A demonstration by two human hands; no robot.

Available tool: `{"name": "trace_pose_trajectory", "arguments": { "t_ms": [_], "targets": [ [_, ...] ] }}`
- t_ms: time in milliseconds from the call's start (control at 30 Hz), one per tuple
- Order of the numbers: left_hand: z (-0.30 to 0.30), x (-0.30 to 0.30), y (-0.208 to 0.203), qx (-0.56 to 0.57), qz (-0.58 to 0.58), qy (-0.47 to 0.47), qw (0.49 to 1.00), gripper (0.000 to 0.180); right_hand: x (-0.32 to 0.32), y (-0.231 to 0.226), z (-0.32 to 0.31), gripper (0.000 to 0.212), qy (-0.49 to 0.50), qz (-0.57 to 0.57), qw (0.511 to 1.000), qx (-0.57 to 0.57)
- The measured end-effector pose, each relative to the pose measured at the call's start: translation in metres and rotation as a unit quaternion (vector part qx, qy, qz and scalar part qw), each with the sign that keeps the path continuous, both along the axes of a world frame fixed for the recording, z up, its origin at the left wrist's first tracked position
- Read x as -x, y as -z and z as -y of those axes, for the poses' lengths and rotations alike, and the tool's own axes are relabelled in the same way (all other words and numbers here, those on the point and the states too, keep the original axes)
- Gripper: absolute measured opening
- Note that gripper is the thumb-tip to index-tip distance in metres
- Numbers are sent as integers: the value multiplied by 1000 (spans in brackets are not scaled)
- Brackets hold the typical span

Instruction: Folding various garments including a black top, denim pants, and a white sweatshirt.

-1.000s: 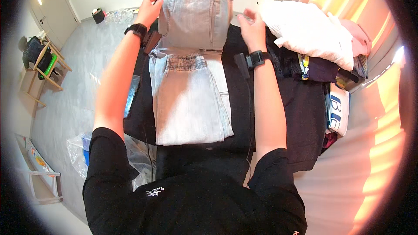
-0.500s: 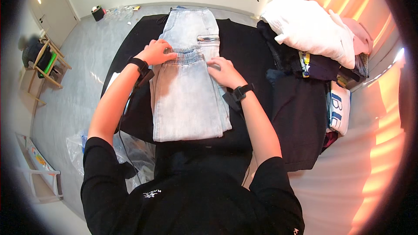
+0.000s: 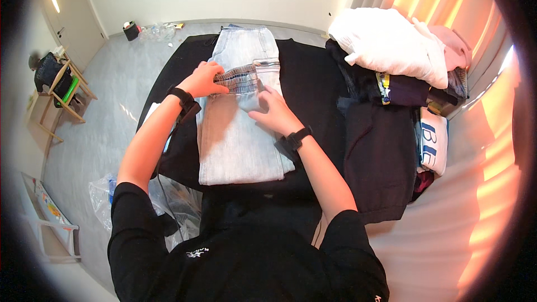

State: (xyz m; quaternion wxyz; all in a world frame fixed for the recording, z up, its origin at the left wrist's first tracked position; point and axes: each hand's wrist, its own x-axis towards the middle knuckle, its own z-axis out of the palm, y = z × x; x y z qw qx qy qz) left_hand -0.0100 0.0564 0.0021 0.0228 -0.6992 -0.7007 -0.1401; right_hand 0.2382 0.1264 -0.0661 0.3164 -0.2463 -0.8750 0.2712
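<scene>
A pair of light-blue jeans (image 3: pixel 240 145) lies folded lengthwise, legs doubled back and the waistband at the far end. Its gathered elastic cuffs (image 3: pixel 238 81) are partly raised across the middle. My left hand (image 3: pixel 205 80) grips the left end of the cuffs between thumb and fingers. At their right end, my right hand (image 3: pixel 275 113) touches the fabric with its fingertips, the thumb spread apart from them. A zipped pocket (image 3: pixel 267 62) shows just beyond the cuffs.
A black-covered table (image 3: pixel 313 78) bears the jeans. Piled clothes with a white puffy item (image 3: pixel 386 45) stand at the right, beside a black garment (image 3: pixel 380 156). A wooden chair (image 3: pixel 70 92) stands far left; clear plastic (image 3: pixel 184 201) lies at the near left.
The cuffs have been lifted and tilted up off the legs. My right hand has moved left, onto the cuffs' right end. My left hand stays at their left end.
</scene>
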Motion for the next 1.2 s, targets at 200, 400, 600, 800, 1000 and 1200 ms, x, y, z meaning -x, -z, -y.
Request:
{"name": "trace_pose_trajectory", "arguments": {
  "t_ms": [200, 400, 600, 800, 1000, 1200],
  "targets": [
    [72, -56, -75, -10, 268, 135, 954, 33, -36, -36, 20, 34, -22, -141, 974, 176],
    [188, -99, -106, 189, 266, 357, 875, 29, -122, -71, 113, 33, -248, -56, 930, 266],
    [175, -91, -75, 153, 255, 256, 920, 21, -153, -6, 158, 23, -170, 68, 975, 129],
    [109, -12, 17, -6, 223, -34, 974, 34, -168, 28, 173, 16, -128, 200, 962, 134],
    [68, 6, 56, -2, 222, -106, 969, 55, -180, 37, 176, 16, -132, 187, 957, 177],
    [67, -7, 51, 48, 264, -121, 956, 51, -187, 26, 174, 14, -169, 131, 950, 226]
  ]
}}
